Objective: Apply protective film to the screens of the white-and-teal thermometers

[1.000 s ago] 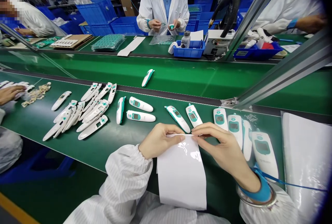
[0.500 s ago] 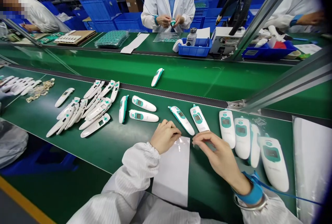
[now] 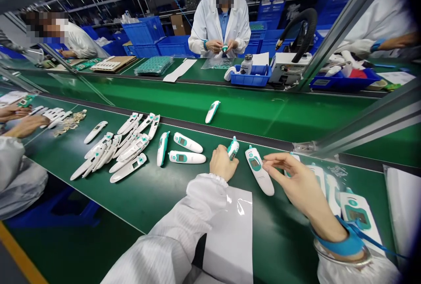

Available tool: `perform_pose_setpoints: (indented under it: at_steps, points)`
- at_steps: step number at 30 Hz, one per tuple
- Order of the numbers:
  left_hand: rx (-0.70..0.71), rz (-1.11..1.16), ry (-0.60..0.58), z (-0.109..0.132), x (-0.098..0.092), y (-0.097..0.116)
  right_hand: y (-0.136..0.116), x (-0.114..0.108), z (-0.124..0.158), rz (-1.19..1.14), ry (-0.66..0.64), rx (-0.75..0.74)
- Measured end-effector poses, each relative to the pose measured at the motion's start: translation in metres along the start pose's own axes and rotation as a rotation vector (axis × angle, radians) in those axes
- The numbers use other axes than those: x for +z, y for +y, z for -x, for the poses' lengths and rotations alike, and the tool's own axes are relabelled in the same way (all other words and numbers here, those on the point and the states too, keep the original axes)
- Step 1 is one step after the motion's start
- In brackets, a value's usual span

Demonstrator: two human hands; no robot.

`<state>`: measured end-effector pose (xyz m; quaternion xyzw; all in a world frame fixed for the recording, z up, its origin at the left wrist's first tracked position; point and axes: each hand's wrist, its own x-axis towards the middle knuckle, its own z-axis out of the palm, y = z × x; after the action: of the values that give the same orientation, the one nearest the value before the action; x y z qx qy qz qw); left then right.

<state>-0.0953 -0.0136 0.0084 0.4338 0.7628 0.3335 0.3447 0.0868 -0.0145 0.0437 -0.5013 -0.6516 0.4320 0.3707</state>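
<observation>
The left hand had its grip closed around the first thermometer, and the white and green top poked up past the fingers. The second thermometer lay slanted on the green counter, just to the right. The right hand was at its edge, but I could not tell if that grip pinched it. A white sheet was partly hidden by the left sleeve. Farther left, white shells sat in a pile.

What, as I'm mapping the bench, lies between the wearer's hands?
The head view shows a white-and-teal device between left hand and right hand.
</observation>
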Motion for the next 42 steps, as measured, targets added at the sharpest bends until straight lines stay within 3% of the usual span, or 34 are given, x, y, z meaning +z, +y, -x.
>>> perform_pose_setpoints:
  at_steps: [7,11,16,22,26,29,34,42]
  points:
    - [0.017,0.544,-0.268,0.018,-0.034,0.009,-0.032,0.006,-0.01,-0.167,-0.107,0.014]
    - [0.028,0.72,-0.297,0.038,-0.035,0.022,-0.055,0.017,-0.01,-0.239,-0.174,0.028]
    - [0.009,0.937,-0.396,0.054,-0.034,0.03,-0.07,0.025,-0.011,-0.321,-0.109,0.07]
    - [0.04,1.009,-0.481,0.066,-0.046,0.036,-0.071,0.026,-0.007,-0.326,-0.062,0.068]
    - [0.027,1.075,-0.518,0.069,-0.054,0.037,-0.073,0.025,-0.005,-0.325,-0.127,0.074]
    - [0.005,1.17,-0.53,0.072,-0.056,0.035,-0.074,0.022,-0.003,-0.284,-0.197,0.063]
    - [0.056,1.069,-0.43,0.078,-0.054,0.037,-0.071,0.017,0.006,-0.118,-0.136,0.01]
    - [0.014,1.034,-0.361,0.079,-0.051,0.039,-0.061,0.013,0.01,-0.045,-0.154,0.042]
